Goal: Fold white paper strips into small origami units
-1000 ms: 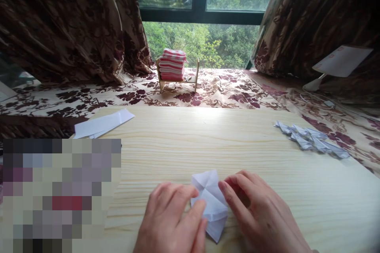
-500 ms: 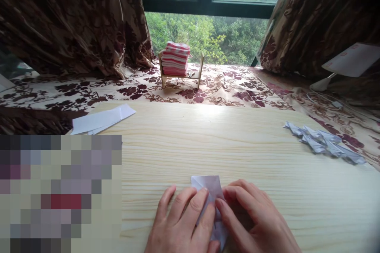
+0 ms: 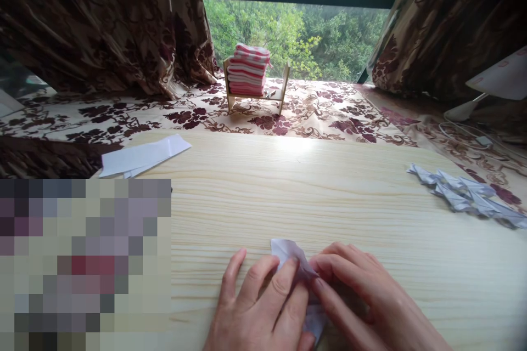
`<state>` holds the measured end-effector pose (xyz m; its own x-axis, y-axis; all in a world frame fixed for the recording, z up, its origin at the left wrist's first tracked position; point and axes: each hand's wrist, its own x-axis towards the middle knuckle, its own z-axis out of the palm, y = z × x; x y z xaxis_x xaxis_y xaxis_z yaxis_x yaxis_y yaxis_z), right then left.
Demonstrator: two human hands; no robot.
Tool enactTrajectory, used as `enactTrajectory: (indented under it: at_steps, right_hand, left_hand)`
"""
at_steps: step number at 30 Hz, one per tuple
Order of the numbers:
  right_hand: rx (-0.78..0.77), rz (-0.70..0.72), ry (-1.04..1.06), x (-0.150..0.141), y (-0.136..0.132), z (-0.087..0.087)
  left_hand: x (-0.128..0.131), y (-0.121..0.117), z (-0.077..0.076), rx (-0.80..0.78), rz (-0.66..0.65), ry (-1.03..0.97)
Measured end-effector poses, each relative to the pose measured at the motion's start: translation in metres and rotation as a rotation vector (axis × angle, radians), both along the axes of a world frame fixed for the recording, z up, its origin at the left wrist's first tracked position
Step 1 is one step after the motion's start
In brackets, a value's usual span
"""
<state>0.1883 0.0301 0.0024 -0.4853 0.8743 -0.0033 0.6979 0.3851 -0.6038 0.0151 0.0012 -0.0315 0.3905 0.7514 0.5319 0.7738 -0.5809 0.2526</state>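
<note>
A small piece of folded white paper (image 3: pixel 288 252) lies on the pale wooden table (image 3: pixel 313 197) near its front edge. My left hand (image 3: pixel 259 307) rests on the paper's left side, fingers stretched flat and pressing it down. My right hand (image 3: pixel 370 301) covers the paper's right side, its fingers curled and pinched on the fold. Only the upper tip and a lower corner of the paper show between the hands.
A row of folded white paper pieces (image 3: pixel 465 194) lies at the table's right edge. Flat white paper sheets (image 3: pixel 144 156) lie at the far left. A small wooden rack with striped red-and-white cloths (image 3: pixel 250 71) stands on the flowered cloth by the window. A blurred patch covers the lower left.
The paper's wide upper flaps have been folded inward, so it is narrower. Both hands have closed in over it; the left fingers went from curled to flat.
</note>
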Motion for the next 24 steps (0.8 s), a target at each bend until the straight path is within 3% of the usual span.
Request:
enactTrajectory:
  at_steps: [12, 24]
  right_hand:
    - [-0.100, 0.017, 0.013, -0.001, 0.007, 0.011]
    - [-0.050, 0.044, -0.049, 0.014, 0.002, 0.010]
  left_hand:
    - [0.007, -0.006, -0.001, -0.019, 0.060, -0.045]
    - [0.001, -0.004, -0.002, -0.013, 0.013, 0.050]
